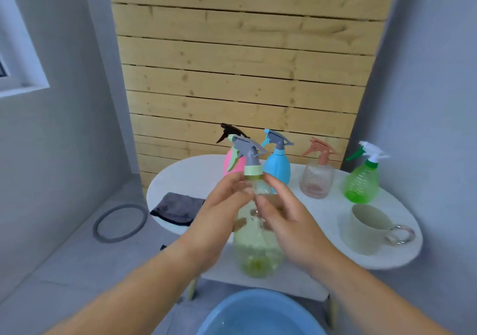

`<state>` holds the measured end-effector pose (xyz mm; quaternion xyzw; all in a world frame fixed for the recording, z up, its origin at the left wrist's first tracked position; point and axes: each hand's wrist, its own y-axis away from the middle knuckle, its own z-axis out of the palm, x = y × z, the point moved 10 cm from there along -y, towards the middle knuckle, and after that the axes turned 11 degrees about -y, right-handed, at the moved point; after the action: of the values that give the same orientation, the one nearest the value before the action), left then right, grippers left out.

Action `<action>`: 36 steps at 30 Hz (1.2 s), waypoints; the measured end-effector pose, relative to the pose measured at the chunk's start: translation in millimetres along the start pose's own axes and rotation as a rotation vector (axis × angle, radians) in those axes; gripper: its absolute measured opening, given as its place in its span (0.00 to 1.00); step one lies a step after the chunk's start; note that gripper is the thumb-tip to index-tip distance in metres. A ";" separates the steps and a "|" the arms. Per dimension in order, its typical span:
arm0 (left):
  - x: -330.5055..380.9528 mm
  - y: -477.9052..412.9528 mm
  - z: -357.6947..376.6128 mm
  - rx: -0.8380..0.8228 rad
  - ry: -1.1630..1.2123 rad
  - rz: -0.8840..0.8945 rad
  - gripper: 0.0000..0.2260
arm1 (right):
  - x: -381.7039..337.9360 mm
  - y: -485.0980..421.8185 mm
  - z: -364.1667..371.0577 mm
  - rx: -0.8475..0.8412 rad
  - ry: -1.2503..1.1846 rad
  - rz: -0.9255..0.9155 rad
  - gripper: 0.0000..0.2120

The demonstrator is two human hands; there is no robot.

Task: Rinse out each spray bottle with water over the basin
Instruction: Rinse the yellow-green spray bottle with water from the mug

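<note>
Two hands hold a spray bottle up above a blue basin.

A white oval desk (pixel 322 210) stands in front of a wall of wood planks (pixel 245 63), with grey walls on both sides, a window (pixel 20 63) on the left and a grey ring (pixel 120 222) on the grey floor. The left grip (pixel 219 221) and the right grip (pixel 286 221) both curl round the top half of the pale green bottle (pixel 255 254). It is upright in the air, in front of the desk and over the far rim of the basin (pixel 258 316). The bottle is see-through, with yellow-green at its bottom. On the desk stand a pink bottle (pixel 233 165), a blue bottle (pixel 277 166), a clear bottle (pixel 316 179) and a green bottle (pixel 360 182) in a row. A cup (pixel 366 228) sits on the right and a dark cloth (pixel 178 208) lies on the left.
</note>
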<state>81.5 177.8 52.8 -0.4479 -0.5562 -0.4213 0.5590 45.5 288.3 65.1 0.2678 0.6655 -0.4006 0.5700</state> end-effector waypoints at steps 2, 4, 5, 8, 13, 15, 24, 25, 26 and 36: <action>-1.3 9.3 11.0 -0.002 0.057 -0.036 0.12 | 3.2 22.9 -10.4 0.022 0.000 0.034 0.19; 0.3 19.6 20.2 0.015 0.019 -0.025 0.12 | 6.9 43.2 -17.5 0.041 -0.019 0.058 0.18; 1.6 23.6 25.6 0.006 0.005 -0.016 0.11 | 8.8 51.4 -19.7 0.046 -0.034 0.065 0.17; -0.8 35.0 41.2 -0.039 0.063 -0.056 0.09 | 17.0 72.3 -26.8 0.069 -0.102 0.102 0.20; -20.1 37.6 43.3 -0.020 0.187 -0.194 0.07 | 30.1 85.8 -31.0 0.064 -0.146 0.192 0.13; -28.0 37.1 42.0 -0.009 0.219 -0.239 0.08 | 34.0 87.6 -31.4 0.062 -0.126 0.212 0.11; -39.9 28.9 46.0 0.025 0.136 -0.248 0.12 | 47.6 87.0 -33.8 0.113 -0.005 0.131 0.14; -40.8 27.6 47.1 0.014 0.160 -0.251 0.11 | 48.5 86.1 -34.9 0.114 -0.016 0.131 0.17; -41.9 26.7 48.1 -0.005 0.192 -0.256 0.10 | 49.7 85.2 -36.3 0.116 -0.039 0.134 0.20; -52.1 17.2 48.7 -0.005 0.173 -0.258 0.15 | 58.6 84.4 -39.8 0.127 -0.102 0.163 0.21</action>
<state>84.9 227.7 -0.7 -0.3363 -0.5577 -0.5280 0.5450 80.3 361.0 -10.0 0.3356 0.5849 -0.4074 0.6158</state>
